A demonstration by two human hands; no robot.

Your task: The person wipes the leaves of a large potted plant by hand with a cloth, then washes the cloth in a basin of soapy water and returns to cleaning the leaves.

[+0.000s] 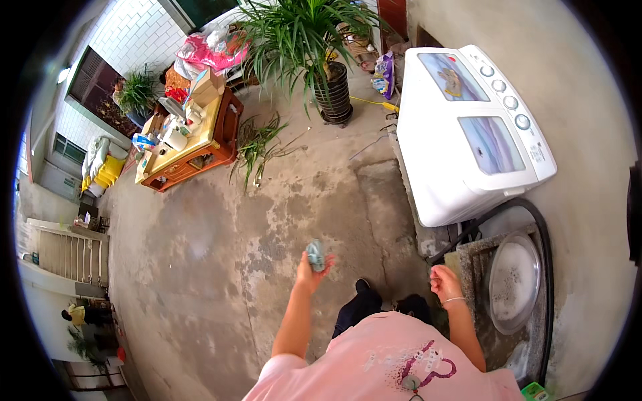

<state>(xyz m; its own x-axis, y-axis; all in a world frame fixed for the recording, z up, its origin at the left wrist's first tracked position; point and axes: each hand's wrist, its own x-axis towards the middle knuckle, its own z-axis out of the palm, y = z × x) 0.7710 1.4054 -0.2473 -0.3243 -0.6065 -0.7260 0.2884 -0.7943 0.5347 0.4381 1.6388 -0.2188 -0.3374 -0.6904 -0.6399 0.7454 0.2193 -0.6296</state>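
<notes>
My left hand [312, 273] is held out over the concrete floor with a crumpled grey-green cloth [315, 254] in its palm. My right hand [445, 283], with a bracelet at the wrist, has its fingers curled; whether anything is inside them cannot be made out. It is beside the corner of a stone sink [465, 268], in which a round translucent basin [514, 283] stands tilted. Beyond the sink stands a white twin-tub washing machine [441, 155], with a pair of work gloves [450, 82] on one of its lids.
A thick black hose [546, 280] curves around the sink. Ahead are a potted plant [333, 97], cut leaves [258, 143] on the floor and a yellow cable [368, 102]. A wooden table [200, 153] bearing boxes and containers stands at the upper left. A person [77, 314] is far left.
</notes>
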